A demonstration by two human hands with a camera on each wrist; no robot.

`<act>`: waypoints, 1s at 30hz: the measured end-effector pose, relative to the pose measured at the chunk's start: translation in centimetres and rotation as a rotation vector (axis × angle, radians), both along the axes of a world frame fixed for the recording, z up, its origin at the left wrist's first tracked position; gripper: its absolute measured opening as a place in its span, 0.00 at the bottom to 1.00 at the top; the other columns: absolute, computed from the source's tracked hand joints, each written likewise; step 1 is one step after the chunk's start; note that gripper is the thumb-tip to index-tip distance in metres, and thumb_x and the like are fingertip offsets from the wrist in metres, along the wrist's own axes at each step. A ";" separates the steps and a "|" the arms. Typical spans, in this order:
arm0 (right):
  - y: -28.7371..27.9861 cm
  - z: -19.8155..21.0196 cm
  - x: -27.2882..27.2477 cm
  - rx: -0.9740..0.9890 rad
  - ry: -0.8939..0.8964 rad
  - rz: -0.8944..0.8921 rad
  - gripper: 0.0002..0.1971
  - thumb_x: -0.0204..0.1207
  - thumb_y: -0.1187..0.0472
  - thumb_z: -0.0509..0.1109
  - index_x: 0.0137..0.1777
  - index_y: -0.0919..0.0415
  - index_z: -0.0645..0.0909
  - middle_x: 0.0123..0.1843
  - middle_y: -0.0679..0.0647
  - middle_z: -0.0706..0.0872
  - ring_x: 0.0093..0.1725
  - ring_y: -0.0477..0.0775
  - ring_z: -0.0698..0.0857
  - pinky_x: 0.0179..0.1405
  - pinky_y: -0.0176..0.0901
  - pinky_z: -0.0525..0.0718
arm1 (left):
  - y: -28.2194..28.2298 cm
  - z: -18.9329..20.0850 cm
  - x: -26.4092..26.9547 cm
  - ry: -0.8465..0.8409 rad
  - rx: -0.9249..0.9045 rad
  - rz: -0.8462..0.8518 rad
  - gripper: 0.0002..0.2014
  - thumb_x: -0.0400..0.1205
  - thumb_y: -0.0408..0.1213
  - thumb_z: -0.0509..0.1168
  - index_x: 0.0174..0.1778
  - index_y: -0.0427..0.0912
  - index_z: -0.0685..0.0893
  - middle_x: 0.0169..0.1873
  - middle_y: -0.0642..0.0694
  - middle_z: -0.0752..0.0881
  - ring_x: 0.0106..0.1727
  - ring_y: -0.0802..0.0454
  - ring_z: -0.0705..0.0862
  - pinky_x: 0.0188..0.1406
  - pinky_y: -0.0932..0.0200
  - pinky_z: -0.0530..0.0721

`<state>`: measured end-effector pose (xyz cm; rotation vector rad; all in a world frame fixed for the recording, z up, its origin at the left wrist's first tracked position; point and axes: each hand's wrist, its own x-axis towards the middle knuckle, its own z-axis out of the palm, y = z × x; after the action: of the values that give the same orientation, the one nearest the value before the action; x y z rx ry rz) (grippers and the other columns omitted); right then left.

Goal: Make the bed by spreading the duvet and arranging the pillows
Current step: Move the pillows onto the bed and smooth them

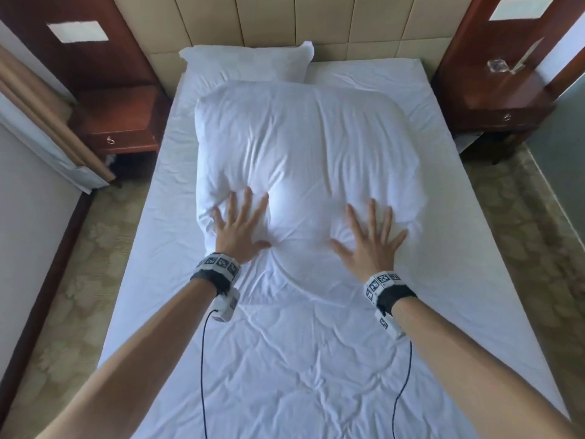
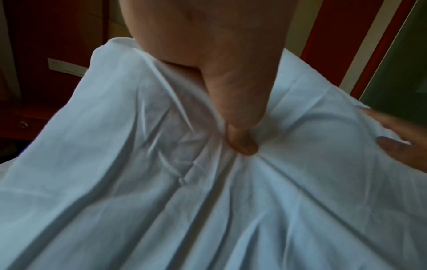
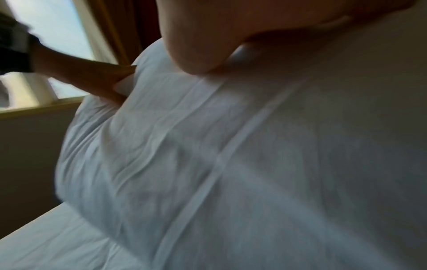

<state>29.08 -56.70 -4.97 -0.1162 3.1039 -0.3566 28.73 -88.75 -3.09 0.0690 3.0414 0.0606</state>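
A large white pillow (image 1: pixel 304 144) lies across the middle of the bed, its fabric creased. My left hand (image 1: pixel 240 226) presses flat on its near left part with fingers spread. My right hand (image 1: pixel 370 239) presses flat on its near right part, fingers spread too. The left wrist view shows my left thumb (image 2: pixel 235 113) dug into the pillow cover (image 2: pixel 138 164). In the right wrist view my right hand (image 3: pixel 196 45) rests on the pillow (image 3: pixel 254 164). A second white pillow (image 1: pixel 247 63) lies at the head, left side. Wrinkled white bedding (image 1: pixel 300 359) covers the mattress; whether it is sheet or duvet I cannot tell.
A padded beige headboard (image 1: pixel 316 23) backs the bed. Dark wooden nightstands stand on the left (image 1: pixel 117 122) and on the right (image 1: pixel 497 99), the right one with a glass dish (image 1: pixel 499 65). A curtain (image 1: pixel 41 122) hangs at far left. Patterned carpet runs along both sides.
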 end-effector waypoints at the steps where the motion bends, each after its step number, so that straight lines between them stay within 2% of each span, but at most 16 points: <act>1: 0.1 -0.3 -1.3 -0.008 -0.040 -0.006 0.46 0.72 0.17 0.54 0.88 0.28 0.41 0.91 0.47 0.34 0.89 0.70 0.36 0.70 0.97 0.50 | 0.0 -0.1 -0.2 0.031 0.015 0.007 0.64 0.68 0.66 0.77 0.88 0.61 0.37 0.89 0.48 0.37 0.88 0.33 0.38 0.76 0.13 0.49; 4: -0.2 -0.7 -5.7 -0.033 -0.163 0.012 0.45 0.69 0.13 0.50 0.84 0.22 0.38 0.90 0.43 0.30 0.89 0.67 0.33 0.71 0.95 0.45 | 0.8 -0.8 -0.1 0.140 0.071 0.044 0.59 0.71 0.63 0.75 0.89 0.61 0.42 0.89 0.50 0.38 0.88 0.33 0.36 0.78 0.16 0.41; 6: -0.1 -0.9 -7.6 -0.042 -0.227 0.029 0.45 0.68 0.12 0.49 0.83 0.21 0.38 0.90 0.41 0.30 0.89 0.66 0.32 0.73 0.94 0.43 | 1.0 -1.4 -0.7 0.140 0.091 0.055 0.56 0.73 0.64 0.73 0.89 0.62 0.43 0.89 0.51 0.39 0.88 0.33 0.36 0.79 0.17 0.41; 10: 0.5 -1.9 -8.9 -0.021 -0.386 0.045 0.46 0.65 0.12 0.51 0.81 0.18 0.36 0.89 0.40 0.28 0.88 0.65 0.31 0.73 0.93 0.43 | 0.8 -2.8 -3.5 -0.086 0.083 0.023 0.56 0.73 0.69 0.70 0.86 0.68 0.37 0.88 0.54 0.36 0.88 0.32 0.38 0.77 0.15 0.52; 15: 1.0 -2.2 -8.7 0.002 -0.504 0.067 0.49 0.64 0.13 0.57 0.80 0.18 0.34 0.88 0.38 0.26 0.88 0.66 0.32 0.73 0.94 0.46 | 1.4 -3.2 -3.8 -0.231 0.032 0.005 0.56 0.73 0.70 0.69 0.85 0.69 0.34 0.88 0.54 0.34 0.87 0.31 0.38 0.78 0.16 0.50; 18: 1.3 -1.1 -7.9 -0.001 -0.484 0.085 0.49 0.67 0.16 0.61 0.82 0.20 0.35 0.89 0.41 0.27 0.89 0.69 0.34 0.74 0.93 0.49 | 1.6 -2.0 -3.0 -0.237 0.036 0.025 0.57 0.73 0.69 0.71 0.85 0.68 0.34 0.88 0.53 0.35 0.87 0.29 0.40 0.78 0.16 0.52; 21: 0.6 -0.2 -4.9 -0.029 -0.246 0.072 0.45 0.76 0.27 0.65 0.87 0.29 0.43 0.92 0.49 0.38 0.89 0.72 0.43 0.75 0.91 0.55 | 3.0 -0.3 -1.2 -0.067 0.089 0.010 0.57 0.75 0.62 0.74 0.87 0.65 0.35 0.88 0.54 0.35 0.87 0.29 0.40 0.79 0.18 0.48; 23: 0.1 -0.7 -2.3 -0.049 -0.126 0.104 0.44 0.77 0.28 0.64 0.87 0.30 0.45 0.92 0.48 0.39 0.89 0.72 0.44 0.74 0.91 0.57 | 4.1 -0.2 0.5 0.045 0.070 -0.076 0.56 0.76 0.61 0.72 0.86 0.66 0.35 0.88 0.55 0.33 0.87 0.31 0.37 0.80 0.19 0.45; 27: -0.1 -2.4 -1.5 -0.006 -0.247 0.129 0.48 0.70 0.20 0.63 0.84 0.23 0.39 0.90 0.42 0.32 0.88 0.69 0.34 0.72 0.93 0.50 | 4.5 -1.9 2.0 -0.021 0.046 -0.099 0.54 0.75 0.70 0.67 0.85 0.69 0.33 0.88 0.54 0.33 0.87 0.29 0.37 0.77 0.15 0.51; 30: -0.4 -2.3 -3.5 0.028 -0.398 0.118 0.51 0.67 0.20 0.66 0.82 0.20 0.36 0.89 0.40 0.29 0.88 0.69 0.32 0.73 0.94 0.49 | 5.4 -1.8 2.3 -0.014 0.008 -0.092 0.52 0.77 0.69 0.66 0.86 0.67 0.35 0.88 0.52 0.34 0.87 0.29 0.38 0.79 0.17 0.50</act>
<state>25.54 -57.08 -7.31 -0.1997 2.6940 -0.2904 31.04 -83.32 -4.87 0.2074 3.0190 0.0657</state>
